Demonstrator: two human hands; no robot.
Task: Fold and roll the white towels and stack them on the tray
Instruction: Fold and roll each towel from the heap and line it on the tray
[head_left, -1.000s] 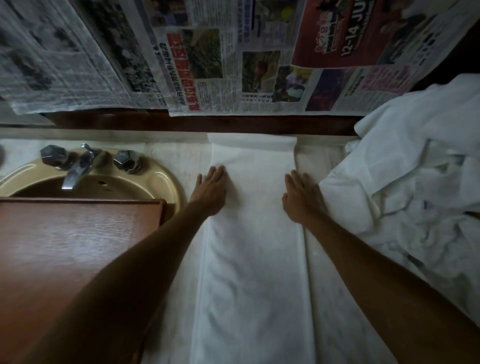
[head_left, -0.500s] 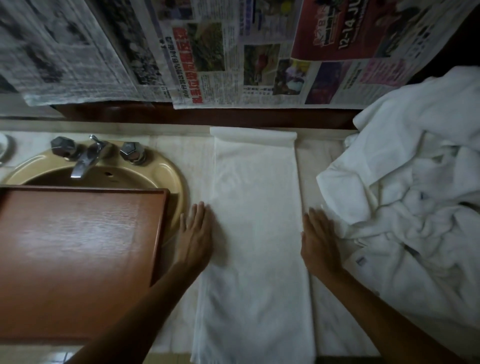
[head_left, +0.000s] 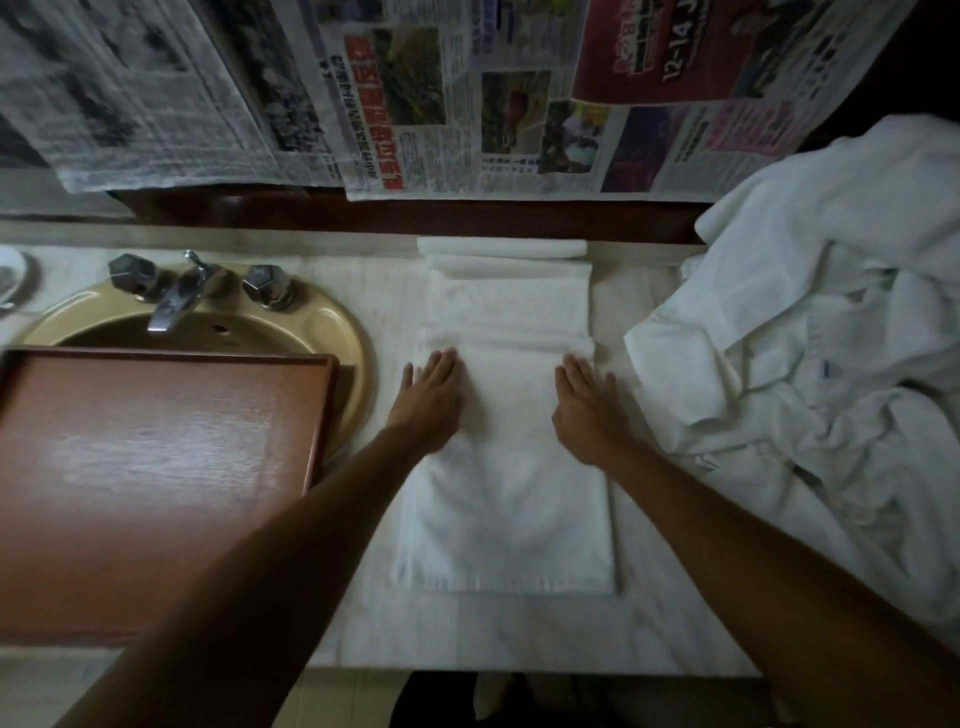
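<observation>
A white towel (head_left: 506, 509), folded into a long strip, lies lengthwise on the counter in front of me; its near end now lies doubled over the strip. My left hand (head_left: 428, 397) presses flat on the strip's left side, fingers straight. My right hand (head_left: 589, 408) presses flat on its right side, fingers straight too. The folded edge runs just beyond my fingertips. A brown wooden tray (head_left: 156, 483) rests over the sink at the left with nothing on it. A heap of loose white towels (head_left: 810, 353) lies at the right.
A tan sink (head_left: 332, 325) with a chrome tap (head_left: 176, 296) sits behind the tray. Newspaper sheets (head_left: 415, 98) hang on the back wall. The counter's front edge (head_left: 519, 670) runs across near me.
The towel's near end has been brought up and folded over, so the strip is shorter. Both hands have moved from its sides to pressing on top of it.
</observation>
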